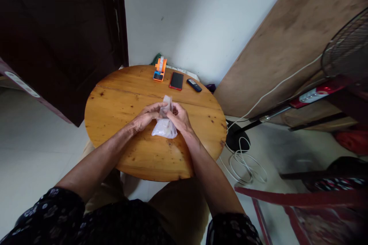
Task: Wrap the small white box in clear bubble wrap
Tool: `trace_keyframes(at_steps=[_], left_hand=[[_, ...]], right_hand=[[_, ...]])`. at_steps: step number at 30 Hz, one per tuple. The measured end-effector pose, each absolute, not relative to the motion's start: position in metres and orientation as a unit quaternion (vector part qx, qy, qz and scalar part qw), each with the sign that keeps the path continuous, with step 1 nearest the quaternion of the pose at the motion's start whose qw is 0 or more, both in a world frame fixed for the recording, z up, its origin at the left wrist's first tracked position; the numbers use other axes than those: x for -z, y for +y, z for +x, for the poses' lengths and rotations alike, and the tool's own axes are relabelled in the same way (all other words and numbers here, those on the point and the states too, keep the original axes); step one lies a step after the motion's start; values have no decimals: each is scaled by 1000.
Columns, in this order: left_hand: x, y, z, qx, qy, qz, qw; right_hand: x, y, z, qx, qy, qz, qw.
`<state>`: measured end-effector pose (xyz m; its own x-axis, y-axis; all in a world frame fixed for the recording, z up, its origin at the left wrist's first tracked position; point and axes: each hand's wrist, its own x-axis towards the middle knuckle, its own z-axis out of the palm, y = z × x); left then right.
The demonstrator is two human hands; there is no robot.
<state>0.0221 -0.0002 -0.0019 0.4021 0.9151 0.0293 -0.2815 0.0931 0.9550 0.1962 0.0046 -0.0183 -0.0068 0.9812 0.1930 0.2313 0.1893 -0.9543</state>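
Holding a translucent plastic bag (165, 129) at its gathered neck, head view (only view avail.): both my hands are engaged on the same part. L hand (146, 117) comes in from the L side, thumb and fingers closed on the film; R hand (182, 118) comes in from the R side, thumb laid across the neck, fingers curled behind it. Grip status: both grasping, neither free; exact fingertip contact on the R is partly hidden. Bag position: near the ctr. of the round wooden table (107, 116), between my hands. Key relation: long axis of the bag runs approx. fore-aft, i.e. neck end pointing away from me toward the wall, fuller end on my side, below the grip. The full end spreads wider than the neck; its R edge sits just beside my R hand, so R is the nearer hand to that end, L being a bit farther off. Whether the full end bears on the tabletop or hangs just above it, cannot tell. Contents: not identifiable thru the film. Ref. items beyond the grip, far side of table, L to R: orange tape dispenser (160, 69), dark phone w/ red edge (176, 81), small black handset (194, 85); all well apart from the bag.
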Motion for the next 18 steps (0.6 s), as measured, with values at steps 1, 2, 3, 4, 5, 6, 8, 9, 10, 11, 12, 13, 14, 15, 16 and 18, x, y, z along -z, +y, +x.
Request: trace_keyframes(at_steps=[1,2,3,4,5,6,8,9,10,11,12,13,14,15,16,18], left_hand=[[2,1,22,-456,313,495,670],[2,2,22,-471,319,484,665],[3,5,20,-488,331,470,657],[4,7,19,-505,349,456,645],[6,10,17,-516,371,444,632],[7,13,15,-520,397,439,616],[10,16,11,-521,453,452,566],[11,17,10,-525,477,472,524],[11,16,9,-530,497,497,474],[11,15,9,-534,511,524,424],[11,13,9,-530,520,551,381],[11,11,9,-517,524,578,352],[10,8,10,-494,527,604,337],[10,6,11,-467,529,626,332],[10,4,12,-438,529,645,334],[9,1,15,-390,520,675,350]], right_hand=[[19,6,198,-375,-582,-515,505],[19,8,200,-368,-560,-521,528],[18,9,204,-366,-533,-525,553],[17,11,207,-372,-503,-526,576],[16,12,211,-385,-474,-524,593],[15,13,214,-405,-448,-522,603],[13,14,217,-446,-414,-519,600],[12,13,218,-463,-405,-519,593],[12,13,217,-474,-401,-518,588],[12,12,216,-480,-402,-516,585],[12,11,215,-481,-405,-514,584],[11,11,213,-479,-409,-511,585],[11,10,212,-474,-414,-508,588],[10,10,211,-469,-422,-504,590],[10,9,210,-464,-432,-500,590],[9,8,209,-452,-457,-490,589]])
